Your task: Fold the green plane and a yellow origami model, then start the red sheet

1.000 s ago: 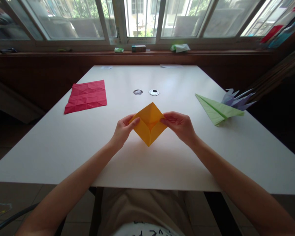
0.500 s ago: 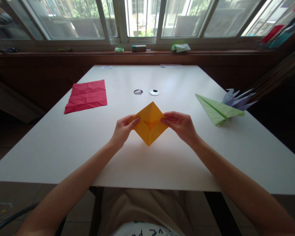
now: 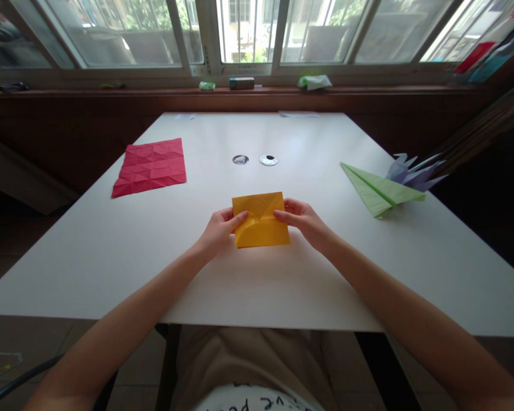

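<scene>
A folded orange paper square lies low over the white table, its edges now level with the table's front edge. My left hand pinches its left side with thumb on top. My right hand pinches its right side in the same way. Creases run across the paper's middle between my two thumbs.
A creased red paper sheet lies flat at the left. A green folded paper plane and a purple folded paper figure sit at the right edge. Two round cable holes are in the table's middle. Small items line the window sill.
The orange paper has turned from a diamond standing on its corner to a square with level edges, and both hands have come closer together and lower toward the table.
</scene>
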Demonstrator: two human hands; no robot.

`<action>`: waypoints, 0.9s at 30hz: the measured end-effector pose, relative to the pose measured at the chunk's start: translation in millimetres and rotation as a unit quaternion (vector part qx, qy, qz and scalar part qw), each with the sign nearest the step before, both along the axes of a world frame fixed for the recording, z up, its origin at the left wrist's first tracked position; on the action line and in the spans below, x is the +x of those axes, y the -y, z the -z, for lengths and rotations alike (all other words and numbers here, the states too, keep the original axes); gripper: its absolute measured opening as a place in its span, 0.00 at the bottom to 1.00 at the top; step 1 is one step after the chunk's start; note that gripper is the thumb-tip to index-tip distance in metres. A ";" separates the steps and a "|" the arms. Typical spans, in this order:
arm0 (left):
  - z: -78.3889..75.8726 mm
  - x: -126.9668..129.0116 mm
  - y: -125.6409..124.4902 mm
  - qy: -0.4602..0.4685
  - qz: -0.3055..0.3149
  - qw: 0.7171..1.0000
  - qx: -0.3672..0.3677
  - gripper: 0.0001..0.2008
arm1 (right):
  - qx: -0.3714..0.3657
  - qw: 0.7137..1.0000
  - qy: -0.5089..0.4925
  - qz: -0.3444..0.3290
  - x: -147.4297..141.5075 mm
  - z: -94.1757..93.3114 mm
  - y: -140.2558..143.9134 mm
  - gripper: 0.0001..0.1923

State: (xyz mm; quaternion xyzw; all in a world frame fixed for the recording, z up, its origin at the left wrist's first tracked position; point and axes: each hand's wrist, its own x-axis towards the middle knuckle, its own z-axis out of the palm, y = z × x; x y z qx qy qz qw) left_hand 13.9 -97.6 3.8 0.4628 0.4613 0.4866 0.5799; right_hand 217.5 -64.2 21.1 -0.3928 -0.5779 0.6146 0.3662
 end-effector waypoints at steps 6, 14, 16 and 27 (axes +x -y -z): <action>-0.6 -3.7 -5.4 0.037 -0.122 0.992 0.017 0.17 | -0.042 0.997 -0.007 -0.066 2.9 0.7 -1.3 0.21; -2.4 -5.7 -7.2 0.042 -0.146 0.988 0.038 0.15 | 0.172 0.974 0.126 0.072 2.1 6.0 -5.3 0.28; -3.0 -4.1 -6.1 0.037 -0.140 0.988 0.044 0.15 | 0.241 0.953 0.121 0.138 3.6 6.6 -7.7 0.30; -8.4 -2.3 -1.0 0.028 -0.068 0.996 0.043 0.16 | 0.323 0.909 0.181 0.193 10.2 11.7 -18.2 0.29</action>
